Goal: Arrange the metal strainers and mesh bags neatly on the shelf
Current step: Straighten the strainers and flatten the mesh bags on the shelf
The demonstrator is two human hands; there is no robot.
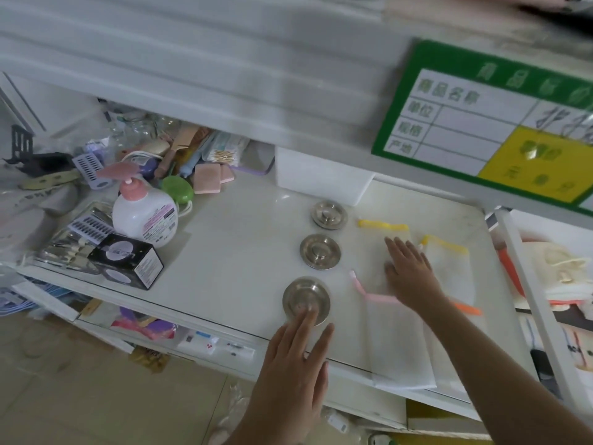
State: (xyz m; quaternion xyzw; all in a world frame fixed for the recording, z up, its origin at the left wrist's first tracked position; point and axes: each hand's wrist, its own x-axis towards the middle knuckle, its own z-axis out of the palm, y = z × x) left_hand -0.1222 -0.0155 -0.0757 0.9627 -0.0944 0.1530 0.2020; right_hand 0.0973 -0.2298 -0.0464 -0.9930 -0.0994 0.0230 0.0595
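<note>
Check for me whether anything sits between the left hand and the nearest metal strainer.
Nothing visible does. The left hand reaches over the shelf edge, its fingertips already at the near rim of the nearest metal strainer. The right hand lies flat on the mesh bags, off to the side.

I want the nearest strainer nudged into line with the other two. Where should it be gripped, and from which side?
Take the nearest metal strainer by its thin outer rim, pinching from above on the near side, where the left hand already rests its fingertips. It lies flat on the shelf, so nothing is reachable from below; the mesh bags crowd its right.
</note>
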